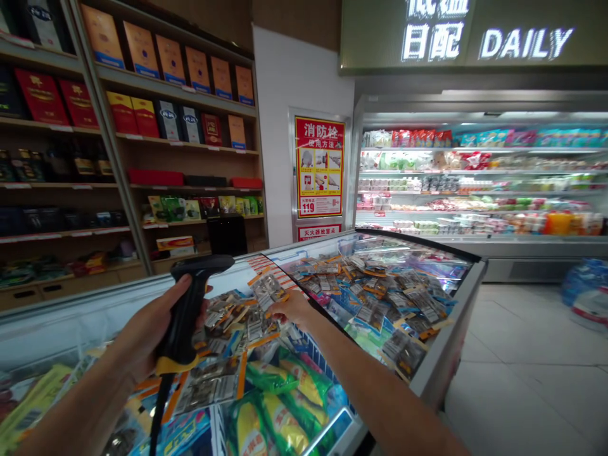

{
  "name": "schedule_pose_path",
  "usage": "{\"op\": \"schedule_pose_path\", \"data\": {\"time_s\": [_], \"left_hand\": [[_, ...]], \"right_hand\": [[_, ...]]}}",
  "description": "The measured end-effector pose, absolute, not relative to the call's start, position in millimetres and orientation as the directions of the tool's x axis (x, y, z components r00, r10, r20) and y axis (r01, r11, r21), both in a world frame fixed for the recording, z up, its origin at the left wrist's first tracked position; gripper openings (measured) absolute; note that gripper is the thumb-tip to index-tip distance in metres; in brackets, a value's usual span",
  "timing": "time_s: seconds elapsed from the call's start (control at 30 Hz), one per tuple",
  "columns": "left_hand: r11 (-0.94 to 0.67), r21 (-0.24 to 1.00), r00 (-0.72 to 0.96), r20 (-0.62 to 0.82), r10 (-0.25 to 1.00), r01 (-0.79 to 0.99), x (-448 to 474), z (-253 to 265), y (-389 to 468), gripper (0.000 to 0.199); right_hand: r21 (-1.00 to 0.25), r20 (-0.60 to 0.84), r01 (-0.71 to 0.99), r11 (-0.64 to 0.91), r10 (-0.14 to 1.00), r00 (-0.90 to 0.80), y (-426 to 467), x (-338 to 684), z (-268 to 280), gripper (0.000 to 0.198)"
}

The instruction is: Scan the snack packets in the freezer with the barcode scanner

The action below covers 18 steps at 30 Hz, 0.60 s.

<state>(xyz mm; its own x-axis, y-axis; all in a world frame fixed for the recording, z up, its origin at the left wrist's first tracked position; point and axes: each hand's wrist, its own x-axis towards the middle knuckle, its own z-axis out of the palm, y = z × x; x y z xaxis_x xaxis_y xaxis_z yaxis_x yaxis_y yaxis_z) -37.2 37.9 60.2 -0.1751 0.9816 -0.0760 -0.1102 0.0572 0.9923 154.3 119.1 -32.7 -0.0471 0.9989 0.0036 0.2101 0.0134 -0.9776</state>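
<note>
Handheld scanner [183, 313], black with a yellow-edged butt and hanging cord [159, 405], tilts slightly in the left hand [151, 324], fingers wrapped round its handle. Just beyond, the right hand [293, 308] grips a brown-and-silver packet [266, 288] with orange edging, its print too blurred to read, over a chest freezer [449, 342]. Farther back, a red poster [319, 166] reads "消防栓 使用方法" and "119"; a lit sign [475, 44] says "日配 DAILY".
</note>
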Motion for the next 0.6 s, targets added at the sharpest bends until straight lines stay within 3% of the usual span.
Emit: {"op": "schedule_pose_path", "data": {"time_s": [0.1, 0.17, 0.27, 0.4, 0.6], "left_hand": [[0.108, 0.980, -0.135, -0.131, 0.982, -0.167, -39.2, 58.5, 37.3, 0.029], [0.114, 0.977, -0.130, -0.138, 0.982, -0.182, -39.0, 57.3, 36.8, 0.028], [0.119, 0.974, -0.065, -0.134, 0.989, -0.195, -35.6, 57.1, 35.1, 0.027], [0.151, 0.971, -0.039, -0.160, 0.986, -0.186, -27.3, 59.8, 32.4, 0.026], [0.182, 0.967, -0.033, -0.191, 0.981, -0.175, -16.4, 65.8, 28.5, 0.028]], "right_hand": [[-0.937, 0.077, 0.345, 0.056, 0.996, 0.049, 117.8, 147.5, -36.8, 0.023], [-0.874, 0.200, 0.469, 0.131, 0.974, 0.102, 115.4, 148.7, -42.3, 0.040], [-0.732, 0.382, 0.611, 0.301, 0.924, 0.003, 110.7, 150.3, -51.1, 0.049], [-0.660, 0.447, 0.574, 0.485, 0.867, -0.219, 108.1, 135.3, -57.0, 0.041], [-0.631, 0.442, 0.546, 0.551, 0.834, -0.330, 110.9, 87.0, -54.8, 0.043]]}}
